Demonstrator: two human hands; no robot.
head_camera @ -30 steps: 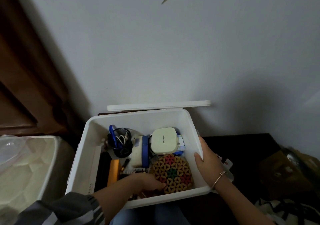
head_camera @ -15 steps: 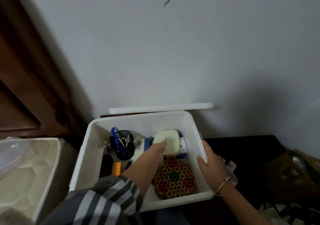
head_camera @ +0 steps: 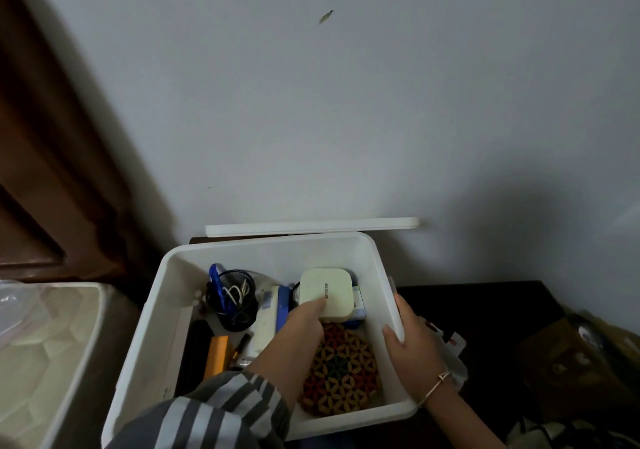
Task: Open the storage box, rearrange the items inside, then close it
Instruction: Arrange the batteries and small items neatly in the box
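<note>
The white storage box (head_camera: 162,313) stands open, its lid (head_camera: 311,226) leaning against the wall behind it. Inside, my left hand (head_camera: 304,320) grips the near left corner of a cream square device (head_camera: 327,291) that sits on a blue-and-white box (head_camera: 360,305). My right hand (head_camera: 407,341) holds the box's right wall, thumb inside. A round woven colourful mat (head_camera: 341,372) lies at the near right of the box. A black mesh pen cup (head_camera: 232,298), a white-and-blue item (head_camera: 270,313) and an orange item (head_camera: 216,355) fill the left side.
A translucent white bin (head_camera: 52,341) stands to the left of the box. A dark wooden door (head_camera: 41,137) is at far left. On the dark surface to the right lie a brown bag (head_camera: 571,362) and white plastic (head_camera: 453,362).
My left hand left the woven mat at the near side, reached to the cream device and now grips its corner. My right hand stayed on the box's right wall.
</note>
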